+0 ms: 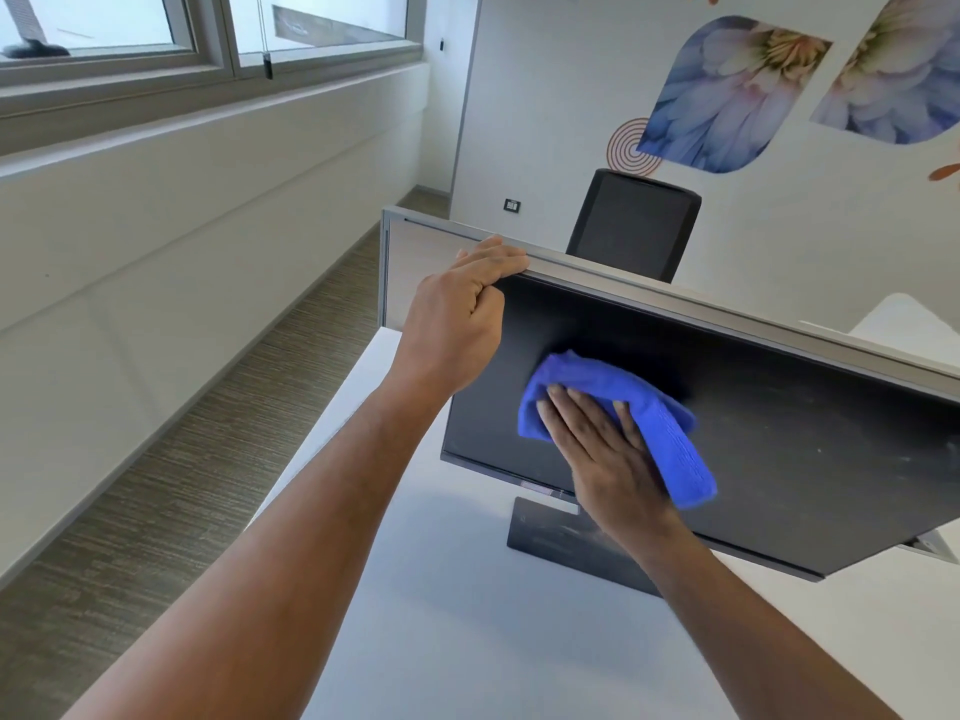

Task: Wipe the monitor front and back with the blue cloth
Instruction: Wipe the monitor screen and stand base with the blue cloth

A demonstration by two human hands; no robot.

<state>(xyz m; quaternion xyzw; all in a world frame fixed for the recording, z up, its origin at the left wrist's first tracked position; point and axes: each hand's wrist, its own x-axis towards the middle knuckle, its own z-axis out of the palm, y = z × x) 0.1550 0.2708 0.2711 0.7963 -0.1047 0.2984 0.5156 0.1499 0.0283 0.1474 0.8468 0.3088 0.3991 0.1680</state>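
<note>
- Head view counts one monitor [779, 433], one blue cloth [660, 423], one stand base [561, 537] and two bare hands.
- Monitor stands on the white worktop [467, 641], filling the frame from centre toward 3 o'clock; its dark screen faces the person and shows faint dusty specks and smears on the 3 o'clock half.
- Blue cloth is bunched and lies flat against the screen near the frame's centre, trailing down toward 5 o'clock.
- Right hand [608, 459] presses the cloth to the screen, fingers straight and close together, pointing toward 11 o'clock.
- Left hand [457, 319] grips the monitor's upper corner at 10 o'clock of the cloth, fingers curled over the top edge and thumb on the front.
- Both forearms reach up from the bottom of the frame.
- Beyond the monitor: one grey partition [415, 241], one black chair back [634, 226] at 12 o'clock, and flower prints [727, 90] on the wall.
</note>
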